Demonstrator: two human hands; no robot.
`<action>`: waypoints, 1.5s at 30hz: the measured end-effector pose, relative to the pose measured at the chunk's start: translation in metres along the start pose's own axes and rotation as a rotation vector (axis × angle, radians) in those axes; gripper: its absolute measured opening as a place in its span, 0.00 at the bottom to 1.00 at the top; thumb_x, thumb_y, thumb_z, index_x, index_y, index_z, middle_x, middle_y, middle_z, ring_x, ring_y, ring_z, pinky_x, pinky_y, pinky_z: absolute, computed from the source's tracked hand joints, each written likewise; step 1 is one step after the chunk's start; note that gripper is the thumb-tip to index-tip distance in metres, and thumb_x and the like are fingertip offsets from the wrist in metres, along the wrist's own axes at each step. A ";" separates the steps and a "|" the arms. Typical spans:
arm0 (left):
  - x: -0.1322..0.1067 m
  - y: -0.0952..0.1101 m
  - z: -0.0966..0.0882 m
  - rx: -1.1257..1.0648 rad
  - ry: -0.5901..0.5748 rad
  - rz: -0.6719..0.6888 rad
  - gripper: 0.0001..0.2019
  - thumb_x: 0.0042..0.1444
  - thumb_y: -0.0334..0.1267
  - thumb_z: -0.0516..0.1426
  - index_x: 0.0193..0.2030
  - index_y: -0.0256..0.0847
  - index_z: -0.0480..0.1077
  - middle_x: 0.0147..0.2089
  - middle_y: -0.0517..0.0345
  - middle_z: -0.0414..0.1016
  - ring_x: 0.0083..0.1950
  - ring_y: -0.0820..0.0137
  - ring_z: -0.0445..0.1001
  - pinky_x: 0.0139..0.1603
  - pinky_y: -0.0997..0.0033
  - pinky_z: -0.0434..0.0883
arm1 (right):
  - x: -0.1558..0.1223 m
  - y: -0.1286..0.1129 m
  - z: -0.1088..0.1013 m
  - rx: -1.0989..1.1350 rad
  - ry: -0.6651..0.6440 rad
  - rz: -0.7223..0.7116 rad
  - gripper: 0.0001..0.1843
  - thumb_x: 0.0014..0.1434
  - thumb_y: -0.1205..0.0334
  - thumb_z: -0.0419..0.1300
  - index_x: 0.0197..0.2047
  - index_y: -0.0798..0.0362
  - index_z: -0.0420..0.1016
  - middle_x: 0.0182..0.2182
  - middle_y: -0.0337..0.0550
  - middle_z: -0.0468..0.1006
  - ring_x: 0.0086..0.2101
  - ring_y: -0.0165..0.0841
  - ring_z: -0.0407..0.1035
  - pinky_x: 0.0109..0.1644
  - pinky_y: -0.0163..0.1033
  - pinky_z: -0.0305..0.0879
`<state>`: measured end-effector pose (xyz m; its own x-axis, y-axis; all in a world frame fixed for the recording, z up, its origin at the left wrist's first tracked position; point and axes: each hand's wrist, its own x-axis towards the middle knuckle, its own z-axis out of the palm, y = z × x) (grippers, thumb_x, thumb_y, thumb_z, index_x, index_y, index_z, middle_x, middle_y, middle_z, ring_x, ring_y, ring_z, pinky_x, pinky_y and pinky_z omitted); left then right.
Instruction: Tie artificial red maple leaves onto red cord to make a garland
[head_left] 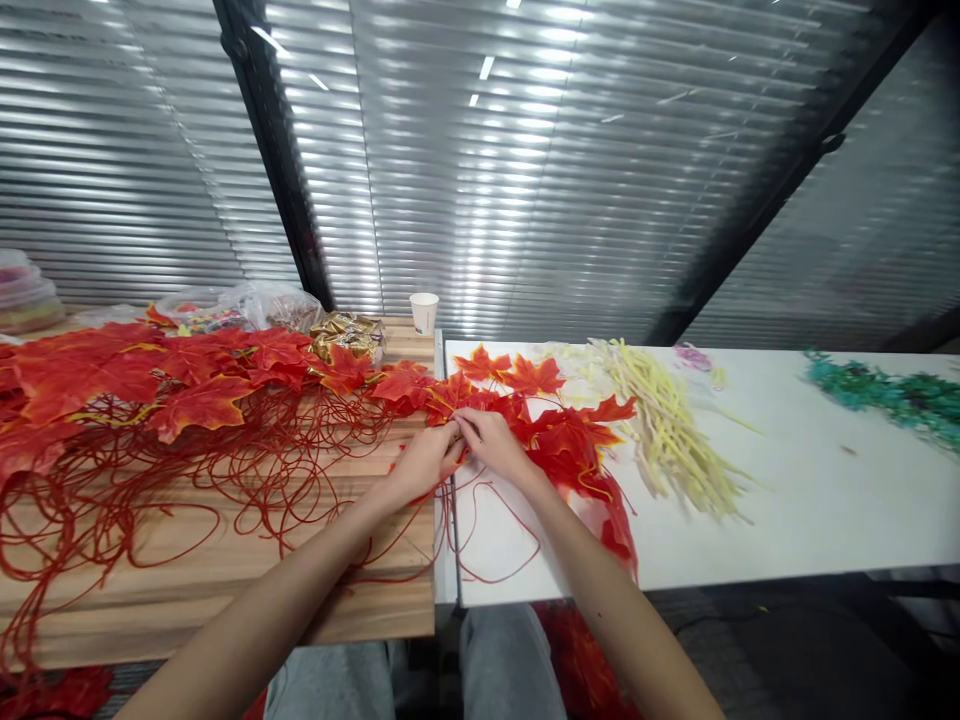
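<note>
My left hand (426, 458) and my right hand (491, 442) meet fingertip to fingertip over the seam between two tables. Both are closed in a pinch on a garland of red artificial maple leaves (534, 376), whose yellow-edged leaves spread behind and right of my fingers. The exact bit between the fingertips is too small to make out. Loops of thin red cord (517, 515) hang below my hands onto the white table. To the left lies a big tangle of red cord (292, 455), with more red maple leaves (202, 405) heaped over it.
Yellow strands (675, 440) lie on the white table (810, 510), with green foliage (892, 395) at far right. A paper cup (424, 313), gold wrapping (349, 335) and plastic bags (274, 303) stand behind on the wooden table (390, 615). Red material hangs over the front edge.
</note>
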<state>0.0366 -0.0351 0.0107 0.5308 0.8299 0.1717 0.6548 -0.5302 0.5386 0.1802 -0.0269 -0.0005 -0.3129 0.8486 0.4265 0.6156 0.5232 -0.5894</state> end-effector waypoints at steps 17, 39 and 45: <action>0.001 -0.001 -0.001 0.118 -0.053 -0.007 0.10 0.55 0.36 0.47 0.42 0.38 0.65 0.38 0.49 0.74 0.36 0.64 0.73 0.35 0.71 0.64 | 0.000 -0.001 -0.001 -0.001 -0.018 0.018 0.12 0.59 0.67 0.47 0.37 0.54 0.71 0.32 0.43 0.76 0.31 0.30 0.69 0.35 0.32 0.60; 0.001 0.000 0.000 0.180 -0.064 -0.036 0.10 0.56 0.36 0.46 0.41 0.38 0.64 0.39 0.49 0.74 0.38 0.63 0.73 0.35 0.71 0.64 | 0.000 0.000 -0.001 -0.029 -0.019 0.012 0.12 0.59 0.67 0.47 0.38 0.53 0.71 0.34 0.44 0.76 0.34 0.31 0.69 0.37 0.33 0.60; 0.001 -0.001 0.001 0.204 -0.067 -0.029 0.09 0.55 0.36 0.47 0.41 0.39 0.63 0.38 0.50 0.74 0.37 0.64 0.73 0.34 0.72 0.63 | 0.000 0.000 -0.001 -0.055 -0.031 0.012 0.12 0.60 0.67 0.47 0.38 0.53 0.71 0.34 0.44 0.76 0.34 0.31 0.70 0.38 0.33 0.60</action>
<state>0.0370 -0.0343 0.0092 0.5401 0.8357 0.0996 0.7622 -0.5359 0.3631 0.1806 -0.0269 0.0005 -0.3269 0.8570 0.3983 0.6579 0.5090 -0.5550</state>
